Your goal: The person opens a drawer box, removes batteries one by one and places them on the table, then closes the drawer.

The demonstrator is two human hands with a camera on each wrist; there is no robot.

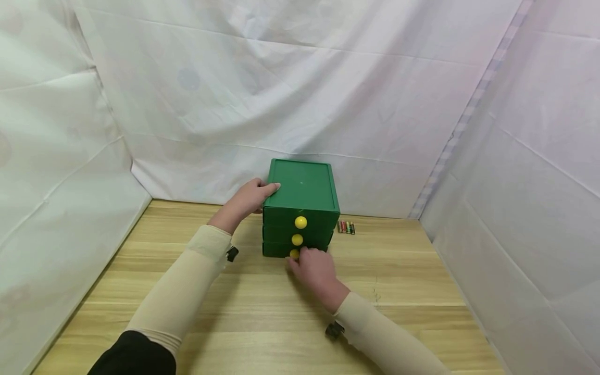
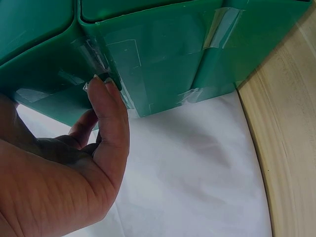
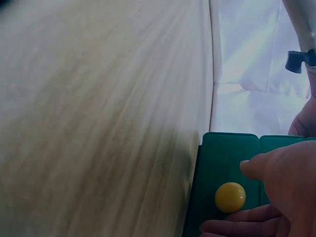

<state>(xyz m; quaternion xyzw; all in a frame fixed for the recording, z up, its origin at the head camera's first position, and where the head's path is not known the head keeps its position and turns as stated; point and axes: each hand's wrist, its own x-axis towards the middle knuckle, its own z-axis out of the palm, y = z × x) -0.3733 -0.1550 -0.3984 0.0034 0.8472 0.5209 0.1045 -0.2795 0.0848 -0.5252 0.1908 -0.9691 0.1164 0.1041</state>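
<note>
A small green drawer cabinet [image 1: 304, 185] with three stacked drawers, each with a round yellow knob, stands on the wooden table. My left hand [image 1: 250, 200] grips its left edge, thumb on the top and fingers bent against the side; the left wrist view shows the fingertips on that taped green side [image 2: 163, 59]. In front of the bottom drawer is my right hand [image 1: 316, 268]. The right wrist view has the bottom yellow knob [image 3: 230, 197] between the thumb and the extended fingers, with the thumb apart from it and the fingers right at its edge. All drawers look closed.
Several small batteries [image 1: 346, 227] lie in a row on the table just right of the cabinet. White cloth [image 1: 262, 104] hangs behind the cabinet and along both sides of the wooden table [image 1: 262, 317].
</note>
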